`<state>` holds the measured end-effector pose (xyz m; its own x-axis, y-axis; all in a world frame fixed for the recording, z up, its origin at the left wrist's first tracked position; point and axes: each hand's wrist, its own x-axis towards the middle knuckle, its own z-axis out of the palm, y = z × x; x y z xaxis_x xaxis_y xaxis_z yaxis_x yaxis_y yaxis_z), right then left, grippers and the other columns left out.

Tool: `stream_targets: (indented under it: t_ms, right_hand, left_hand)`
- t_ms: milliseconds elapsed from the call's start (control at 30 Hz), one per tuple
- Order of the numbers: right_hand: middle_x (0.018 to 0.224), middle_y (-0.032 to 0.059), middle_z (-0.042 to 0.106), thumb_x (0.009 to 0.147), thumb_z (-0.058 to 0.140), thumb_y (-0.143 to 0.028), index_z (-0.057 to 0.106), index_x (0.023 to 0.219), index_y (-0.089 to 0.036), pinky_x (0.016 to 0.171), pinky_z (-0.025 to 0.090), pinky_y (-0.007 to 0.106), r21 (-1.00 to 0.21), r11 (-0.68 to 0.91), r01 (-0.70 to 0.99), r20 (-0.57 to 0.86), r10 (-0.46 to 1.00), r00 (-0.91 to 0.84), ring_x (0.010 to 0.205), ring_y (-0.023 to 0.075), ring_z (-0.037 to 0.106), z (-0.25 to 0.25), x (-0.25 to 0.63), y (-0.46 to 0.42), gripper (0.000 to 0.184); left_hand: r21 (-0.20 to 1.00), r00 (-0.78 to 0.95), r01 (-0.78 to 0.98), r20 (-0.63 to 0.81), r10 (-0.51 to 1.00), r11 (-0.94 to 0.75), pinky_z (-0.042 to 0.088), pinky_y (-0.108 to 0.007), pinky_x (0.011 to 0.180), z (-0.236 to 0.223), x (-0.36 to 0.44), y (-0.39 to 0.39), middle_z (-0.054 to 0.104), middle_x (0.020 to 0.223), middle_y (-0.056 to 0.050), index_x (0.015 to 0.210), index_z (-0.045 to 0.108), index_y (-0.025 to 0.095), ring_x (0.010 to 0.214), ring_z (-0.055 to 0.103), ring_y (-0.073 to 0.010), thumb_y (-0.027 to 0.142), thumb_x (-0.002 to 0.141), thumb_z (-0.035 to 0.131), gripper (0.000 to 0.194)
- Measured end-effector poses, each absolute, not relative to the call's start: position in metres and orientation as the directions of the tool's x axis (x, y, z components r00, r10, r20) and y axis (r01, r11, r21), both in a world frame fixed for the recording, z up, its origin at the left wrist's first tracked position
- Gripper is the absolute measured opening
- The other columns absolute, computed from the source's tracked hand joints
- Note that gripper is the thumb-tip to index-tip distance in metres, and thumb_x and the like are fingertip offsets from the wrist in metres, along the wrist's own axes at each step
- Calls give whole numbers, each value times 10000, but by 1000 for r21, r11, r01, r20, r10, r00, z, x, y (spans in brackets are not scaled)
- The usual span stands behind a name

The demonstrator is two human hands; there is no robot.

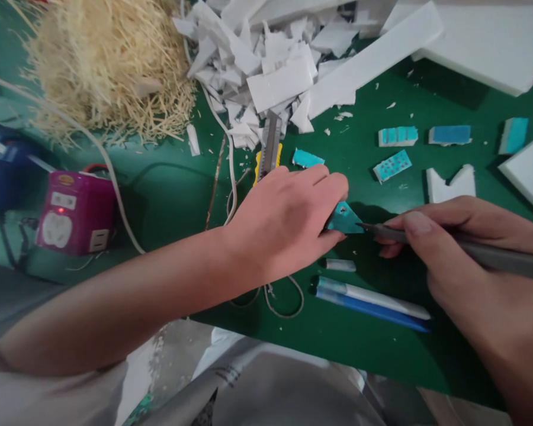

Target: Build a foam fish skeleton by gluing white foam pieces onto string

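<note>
A person's two bare hands work over a dark green tabletop (408,367). The left hand (288,219) pinches a small teal-faced, pointed piece (344,219) between thumb and fingers, near the middle of the view; its far end is hidden under the knuckles. The right hand (444,248) is closed, pen-fashion, around a slim dark-grey tool (506,257), its narrow tip at or just beside the piece's pointed corner. The step in hand appears to be fine work on that corner; it calls for a steady pinch and small, controlled strokes, with the left fingertips clear of the tip.

Below the piece lies a short translucent tube (340,265), then a white pen (386,300) and a blue pen (373,306) side by side. Bare green surface runs from these to the near edge. Above the right hand, a notched white foam block (450,184) limits room. Beyond the left hand, a yellow-and-grey box cutter (270,148) points toward a heap of white foam scraps (279,80).
</note>
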<state>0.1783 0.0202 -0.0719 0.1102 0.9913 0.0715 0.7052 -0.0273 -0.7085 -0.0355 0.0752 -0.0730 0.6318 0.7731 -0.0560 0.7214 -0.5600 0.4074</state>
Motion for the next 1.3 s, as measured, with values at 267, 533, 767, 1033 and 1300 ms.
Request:
stream_targets:
  t_ms: [267,533,767,1033,1300]
  right_hand:
    - [674,-16,753,948,720,-473,779,749,-321,501,547,256,-700,-46,712,52,992,115,565,139,680,-70,176,19,257]
    - [660,-11,745,940,723,-461,767,725,-313,466,521,264,-707,4,708,99,991,93,531,145,661,-71,175,20,265]
    - [678,-10,751,946,722,-455,770,739,-305,482,520,256,-684,-7,729,85,992,90,562,143,677,-69,173,19,261]
    - [656,-20,749,946,715,-445,766,727,-314,447,521,246,-698,28,715,109,992,67,531,141,677,-72,177,20,260]
    - [681,-11,755,956,710,-412,769,755,-303,480,535,261,-690,-32,723,62,993,103,557,148,685,-69,172,20,236]
  left_hand:
    - [408,625,731,-79,777,-547,429,-343,716,-72,-35,75,694,934,5,1063,681,185,845,710,-203,364,897,823,282]
    - [422,627,718,-45,778,-554,445,-336,710,-74,-36,75,708,929,5,1038,664,198,834,714,-194,344,895,816,255]
    - [422,627,718,-48,778,-553,444,-338,715,-73,-36,75,711,924,6,1032,661,196,836,714,-195,339,901,809,244]
    - [421,622,724,-57,781,-547,445,-348,729,-72,-36,75,710,916,6,1020,664,193,838,718,-203,341,891,824,253]
    - [417,627,721,-55,777,-553,439,-346,715,-73,-36,75,711,920,5,1030,670,195,826,715,-200,342,885,827,260]
